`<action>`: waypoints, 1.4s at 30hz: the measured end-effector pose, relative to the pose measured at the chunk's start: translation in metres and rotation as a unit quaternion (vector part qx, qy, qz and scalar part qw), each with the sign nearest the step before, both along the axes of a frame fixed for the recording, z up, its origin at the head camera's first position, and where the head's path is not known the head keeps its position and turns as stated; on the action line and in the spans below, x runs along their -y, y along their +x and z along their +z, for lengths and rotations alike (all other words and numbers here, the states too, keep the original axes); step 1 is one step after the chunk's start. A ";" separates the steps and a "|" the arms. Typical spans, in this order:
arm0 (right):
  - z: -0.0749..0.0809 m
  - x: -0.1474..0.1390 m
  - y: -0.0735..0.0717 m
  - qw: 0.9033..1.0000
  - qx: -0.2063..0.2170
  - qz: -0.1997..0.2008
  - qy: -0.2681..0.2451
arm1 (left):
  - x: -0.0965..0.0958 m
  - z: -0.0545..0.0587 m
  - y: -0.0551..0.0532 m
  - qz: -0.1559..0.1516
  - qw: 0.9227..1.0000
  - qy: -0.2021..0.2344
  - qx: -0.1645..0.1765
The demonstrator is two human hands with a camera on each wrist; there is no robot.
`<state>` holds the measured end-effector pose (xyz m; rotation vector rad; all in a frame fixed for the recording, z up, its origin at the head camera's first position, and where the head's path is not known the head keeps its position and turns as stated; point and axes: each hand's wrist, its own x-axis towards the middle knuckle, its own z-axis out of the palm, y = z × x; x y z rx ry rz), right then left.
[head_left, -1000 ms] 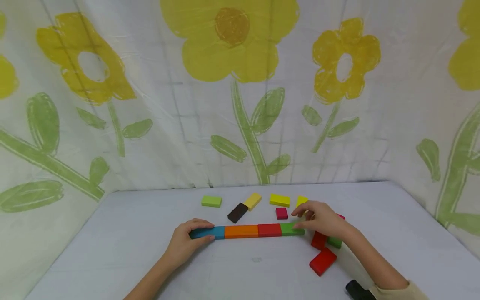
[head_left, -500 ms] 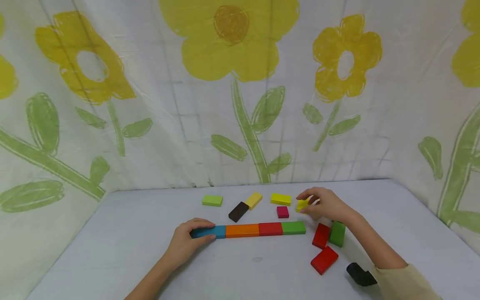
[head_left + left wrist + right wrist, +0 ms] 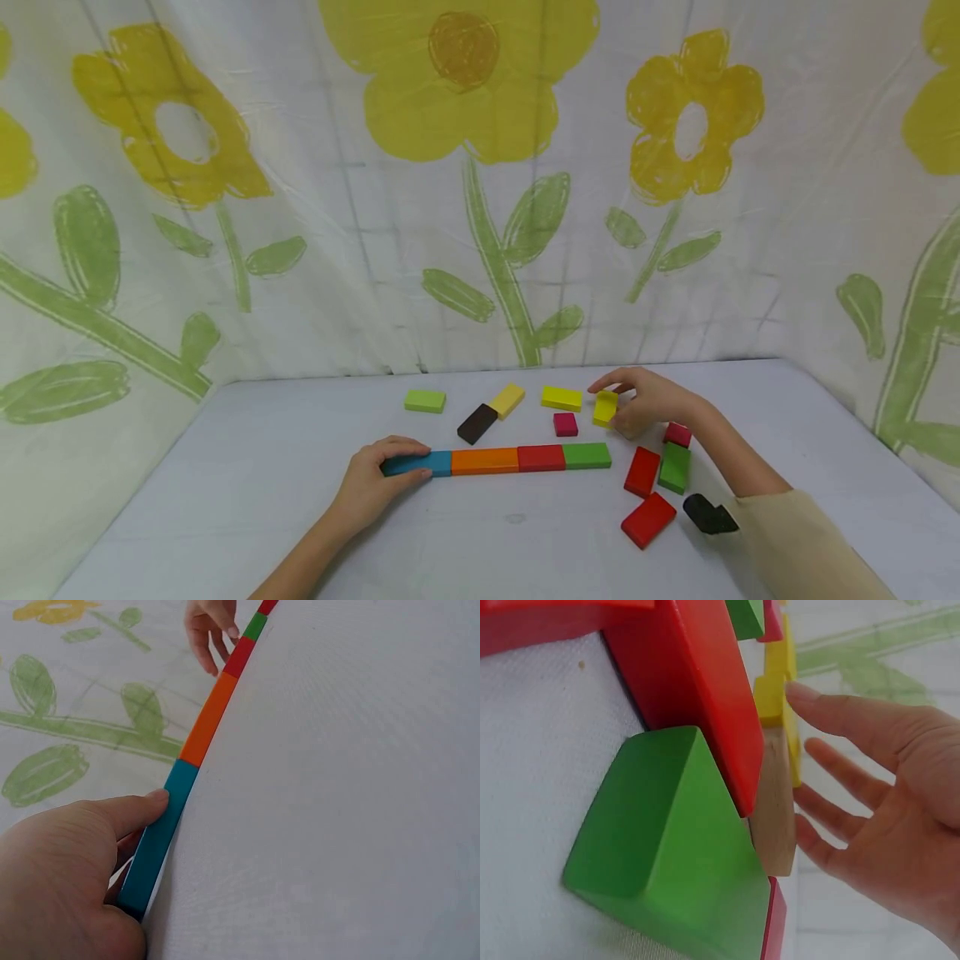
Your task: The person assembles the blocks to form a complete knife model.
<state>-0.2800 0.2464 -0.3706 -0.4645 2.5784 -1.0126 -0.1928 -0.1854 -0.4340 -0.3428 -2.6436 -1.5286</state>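
Note:
My left hand (image 3: 378, 482) grips a blue block (image 3: 161, 832) at the left end of a straight row. To its right in that row lie an orange block (image 3: 484, 461), a red block (image 3: 541, 457) and a green block (image 3: 587, 455). Beside a small yellow block (image 3: 605, 408), my right hand (image 3: 651, 403) has its thumb low by the near edge and its fingers reaching past the far side. Its fingers look spread and fairly straight in the right wrist view, close to a plain wooden block (image 3: 774, 802). The hand hides that wooden block in the head view.
Behind the row lie a light green block (image 3: 425, 402), a dark brown block (image 3: 477, 424), a pale yellow block (image 3: 507, 401), a yellow block (image 3: 562, 398) and a pink block (image 3: 566, 425). Under the right forearm are loose red (image 3: 642, 472), green (image 3: 674, 467) and pink (image 3: 678, 434) blocks.
My right hand has left the row's green end and moved back and right to the small yellow block. My left hand stays on the blue block, and the row has not shifted.

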 end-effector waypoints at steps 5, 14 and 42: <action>-0.004 0.001 -0.005 1.000 0.015 -0.007 0.007 | 0.001 0.001 0.001 -0.003 1.000 0.007 0.000; -0.007 0.007 -0.006 0.999 -0.040 -0.006 0.021 | 0.000 0.000 0.002 -0.001 1.000 0.005 -0.016; -0.002 0.006 -0.002 0.994 -0.110 -0.009 0.027 | 0.000 -0.002 -0.001 0.002 1.000 0.007 0.009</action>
